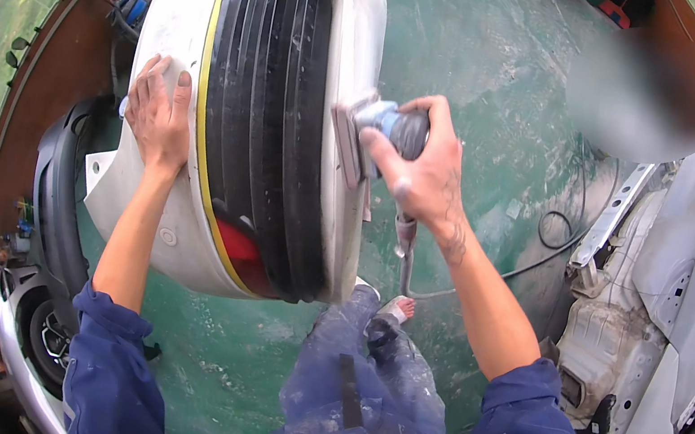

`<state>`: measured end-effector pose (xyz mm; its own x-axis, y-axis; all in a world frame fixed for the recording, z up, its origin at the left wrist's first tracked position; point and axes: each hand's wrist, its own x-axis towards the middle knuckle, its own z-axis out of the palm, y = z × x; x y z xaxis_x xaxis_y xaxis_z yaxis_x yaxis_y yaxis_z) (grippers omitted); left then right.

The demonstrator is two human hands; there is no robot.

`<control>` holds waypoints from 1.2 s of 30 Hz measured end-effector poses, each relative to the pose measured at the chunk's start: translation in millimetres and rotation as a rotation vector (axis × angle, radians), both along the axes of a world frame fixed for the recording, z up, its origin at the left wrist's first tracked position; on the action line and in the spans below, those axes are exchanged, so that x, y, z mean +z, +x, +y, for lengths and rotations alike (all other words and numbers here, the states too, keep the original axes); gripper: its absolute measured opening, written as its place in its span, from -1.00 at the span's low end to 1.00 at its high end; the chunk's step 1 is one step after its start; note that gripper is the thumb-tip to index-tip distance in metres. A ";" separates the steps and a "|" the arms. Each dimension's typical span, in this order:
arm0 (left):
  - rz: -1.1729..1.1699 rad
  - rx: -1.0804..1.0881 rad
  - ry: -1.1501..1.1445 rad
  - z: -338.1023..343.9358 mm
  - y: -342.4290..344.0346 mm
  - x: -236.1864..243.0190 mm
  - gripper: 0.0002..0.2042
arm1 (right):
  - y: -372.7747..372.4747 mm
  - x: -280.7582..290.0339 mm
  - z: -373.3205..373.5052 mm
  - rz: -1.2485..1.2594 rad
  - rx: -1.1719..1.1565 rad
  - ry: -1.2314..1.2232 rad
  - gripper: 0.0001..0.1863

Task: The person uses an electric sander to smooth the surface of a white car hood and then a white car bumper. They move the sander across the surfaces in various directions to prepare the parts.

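In front of me stands a white car bumper point(181, 18) with a ribbed black middle section point(273, 87). Yellow tape point(206, 136) runs along the edge of the black part, and a red reflector point(238, 252) sits low in it. My left hand point(160, 116) lies with spread fingers on the bumper's white left side. Wrapped round the head of a blue and grey sander point(398, 127), my right hand point(428, 168) holds its flat pad against the white right side. A hose point(407, 258) hangs from the sander; my palm hides part of its body.
The hose trails over the green floor point(474, 46) to a coil point(557, 227) at the right. Grey body panels and a metal car section point(616, 332) lie at far right. A dark bumper point(61, 190) and a wheel point(52, 334) stand at left, by a brown wall.
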<state>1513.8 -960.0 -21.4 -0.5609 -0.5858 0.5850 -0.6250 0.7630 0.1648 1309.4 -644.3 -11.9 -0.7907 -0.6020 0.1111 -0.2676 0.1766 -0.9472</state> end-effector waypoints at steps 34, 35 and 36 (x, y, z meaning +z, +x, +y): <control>0.039 -0.154 0.211 -21.5 14.3 15.9 -0.39 | 100.3 -157.9 108.7 -0.171 0.138 -0.150 -0.33; 0.043 -0.141 0.215 -19.7 14.3 15.9 -0.39 | 100.2 -162.3 108.9 -0.194 0.148 -0.149 -0.34; 0.049 -0.133 0.222 -14.6 10.3 14.3 -0.38 | 87.5 -156.6 98.0 -0.215 0.114 -0.208 -0.36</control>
<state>1524.1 -974.6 -7.1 -0.6153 -0.6263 0.4786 -0.5091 0.7793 0.3653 1396.8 -546.3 -168.5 -0.7385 -0.6696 0.0791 -0.0644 -0.0467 -0.9968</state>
